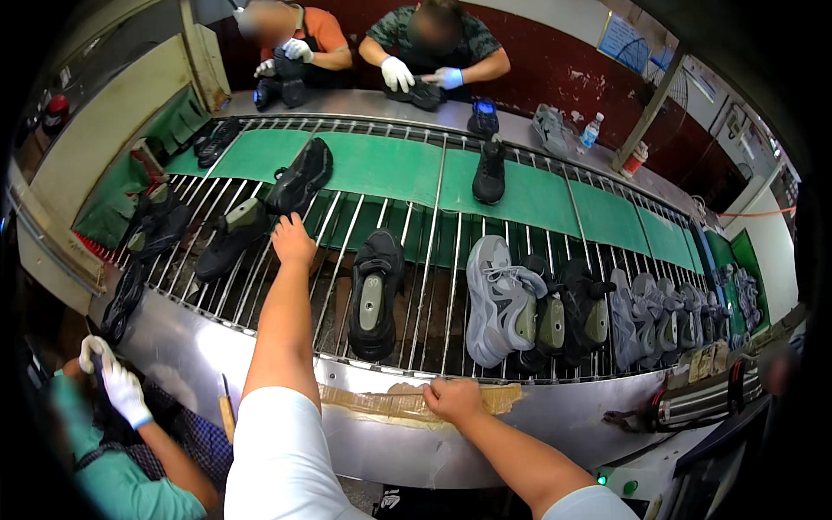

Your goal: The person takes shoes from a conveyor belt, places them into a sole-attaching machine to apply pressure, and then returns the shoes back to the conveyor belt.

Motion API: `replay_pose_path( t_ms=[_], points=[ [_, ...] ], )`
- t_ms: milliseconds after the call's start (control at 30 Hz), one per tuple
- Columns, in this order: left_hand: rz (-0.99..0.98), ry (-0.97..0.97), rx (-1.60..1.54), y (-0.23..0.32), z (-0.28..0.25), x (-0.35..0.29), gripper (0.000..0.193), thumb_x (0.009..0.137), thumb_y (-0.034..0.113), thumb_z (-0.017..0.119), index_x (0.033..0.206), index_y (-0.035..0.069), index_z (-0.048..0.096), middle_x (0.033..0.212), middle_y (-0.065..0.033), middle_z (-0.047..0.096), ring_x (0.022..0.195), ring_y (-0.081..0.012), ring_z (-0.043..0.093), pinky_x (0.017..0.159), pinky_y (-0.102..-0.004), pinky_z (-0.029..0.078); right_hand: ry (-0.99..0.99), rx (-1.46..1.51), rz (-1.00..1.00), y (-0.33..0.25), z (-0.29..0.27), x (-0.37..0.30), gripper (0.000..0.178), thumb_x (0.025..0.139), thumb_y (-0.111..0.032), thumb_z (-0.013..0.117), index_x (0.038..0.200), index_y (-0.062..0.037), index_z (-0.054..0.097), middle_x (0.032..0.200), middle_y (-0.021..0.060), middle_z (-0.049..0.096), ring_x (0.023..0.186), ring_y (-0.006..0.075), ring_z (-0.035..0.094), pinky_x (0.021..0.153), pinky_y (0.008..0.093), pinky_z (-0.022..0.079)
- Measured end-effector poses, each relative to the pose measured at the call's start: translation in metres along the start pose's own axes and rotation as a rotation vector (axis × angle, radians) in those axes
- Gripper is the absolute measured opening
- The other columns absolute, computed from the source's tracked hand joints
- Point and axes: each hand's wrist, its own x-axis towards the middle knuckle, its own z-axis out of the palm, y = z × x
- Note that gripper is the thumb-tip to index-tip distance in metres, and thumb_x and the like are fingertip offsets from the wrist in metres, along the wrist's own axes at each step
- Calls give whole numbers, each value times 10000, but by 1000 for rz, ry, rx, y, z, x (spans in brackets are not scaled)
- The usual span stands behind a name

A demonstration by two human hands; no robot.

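So the shoe of interest is the black sneaker [305, 176] out at the end of the left arm, lying at a slant across the conveyor's metal rods and onto the green strip [381, 166]. The left hand [295, 241] is right at its near end, fingers bent, but honestly can't tell if they're gripping it or just touching. The right hand [455, 400] is curled closed on the near metal edge by some brown tape [381, 403], with nothing visible in it.

My read: this is the handling step, either setting that shoe down or getting hold of it. Next move probably calls for a sure grip if it's being picked up, or a clean let-go if it's being left, without knocking the black shoe with an olive form [238, 236] just beside it.

Further out there's another black shoe [377, 295] with a form in it, a laced gray sneaker [498, 299], and a row of gray shoes [646, 316] off right. Across the conveyor, two gloved co-workers handle dark shoes at the far desk [347, 106].
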Motion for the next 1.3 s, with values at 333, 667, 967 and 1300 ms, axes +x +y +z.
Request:
replay_pose_path(
  t_ms=[333, 667, 967, 1300],
  points=[
    [125, -40, 360, 27, 31, 94, 577, 867, 196, 570, 1415, 164, 390, 1521, -129, 266, 1409, -331, 238, 1128, -486, 215, -48, 40, -23, 5, -1, 13, 365, 814, -329, 637, 534, -131, 515, 455, 59, 524, 411, 258, 549, 421, 388, 452],
    [172, -129, 614, 45, 48, 131, 978, 651, 397, 782, 1471, 328, 254, 1444, -132, 291, 1225, -324, 381, 961, -432, 327, 7, 111, -35, 9, -1, 14, 344, 820, -302, 640, 543, -140, 514, 458, 41, 514, 421, 227, 557, 421, 355, 452],
    [139, -250, 500, 59, 14, 127, 958, 601, 370, 832, 1417, 286, 337, 1350, -172, 371, 1187, -347, 428, 859, -499, 432, 15, 101, 8, 3, 1, 10, 353, 834, -329, 625, 558, -130, 532, 471, 54, 530, 429, 248, 564, 432, 368, 462],
    [-201, -505, -1155, 4, -98, 63, 226, 727, 249, 648, 874, 81, 618, 826, -32, 609, 770, -164, 586, 677, -342, 478, -308, 88, 206, 1, -9, 11, 380, 878, -428, 514, 706, -118, 649, 647, 114, 649, 614, 330, 644, 584, 463, 516]
  ],
)
